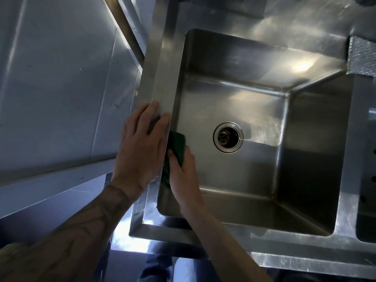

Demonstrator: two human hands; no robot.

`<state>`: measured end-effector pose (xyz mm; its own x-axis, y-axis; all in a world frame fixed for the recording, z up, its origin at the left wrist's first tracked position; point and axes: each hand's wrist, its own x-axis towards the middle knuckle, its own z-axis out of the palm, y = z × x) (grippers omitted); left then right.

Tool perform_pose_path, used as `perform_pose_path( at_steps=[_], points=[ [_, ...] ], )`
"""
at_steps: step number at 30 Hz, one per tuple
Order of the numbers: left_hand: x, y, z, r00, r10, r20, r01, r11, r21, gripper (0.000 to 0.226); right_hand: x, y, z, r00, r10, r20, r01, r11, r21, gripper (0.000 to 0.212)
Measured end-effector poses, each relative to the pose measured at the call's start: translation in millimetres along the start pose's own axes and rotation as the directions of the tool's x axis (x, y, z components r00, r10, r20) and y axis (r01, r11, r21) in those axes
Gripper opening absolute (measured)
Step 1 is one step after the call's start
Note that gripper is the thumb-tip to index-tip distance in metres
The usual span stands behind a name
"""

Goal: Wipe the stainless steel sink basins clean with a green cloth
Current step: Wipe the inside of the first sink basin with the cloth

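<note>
Drain (228, 137) beside green cloth (177, 143)

We saw the sink basin (264, 110) was brushed steel, glossy with glare; the green cloth (177, 145) looked soft and matt; the drain (228, 137) ring shone.

Green cloth (177, 143); silver steel basin (234, 102); dark-tattooed forearm (81, 224).

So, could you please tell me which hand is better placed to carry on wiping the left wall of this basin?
The right hand: it already presses the green cloth against the basin's left wall. The left hand lies flat on the sink rim, bracing, and holds nothing.
</note>
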<state>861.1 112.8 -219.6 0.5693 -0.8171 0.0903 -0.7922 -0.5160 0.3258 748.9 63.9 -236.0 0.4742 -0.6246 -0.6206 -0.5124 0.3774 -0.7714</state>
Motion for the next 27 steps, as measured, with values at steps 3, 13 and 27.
perform_pose_path(
  at_steps=[3, 13, 27],
  points=[
    [0, 1, 0, 1.0, -0.005, 0.007, 0.005, 1.0, 0.004, 0.044, 21, 7, 8, 0.998, 0.05, -0.039, -0.054, 0.994, -0.096, 0.023],
    [-2, -3, 3, 1.0, -0.004, 0.009, 0.004, 1.0, 0.012, 0.04, -5, 11, -6, 0.979, 0.18, 0.096, -0.174, 0.983, -0.063, 0.026],
    [-2, -2, 2, 1.0, -0.017, -0.002, 0.017, 1.0, -0.021, 0.039, 11, 29, -1, 0.895, 0.419, 0.154, -0.377, 0.894, -0.243, 0.038]
  ],
)
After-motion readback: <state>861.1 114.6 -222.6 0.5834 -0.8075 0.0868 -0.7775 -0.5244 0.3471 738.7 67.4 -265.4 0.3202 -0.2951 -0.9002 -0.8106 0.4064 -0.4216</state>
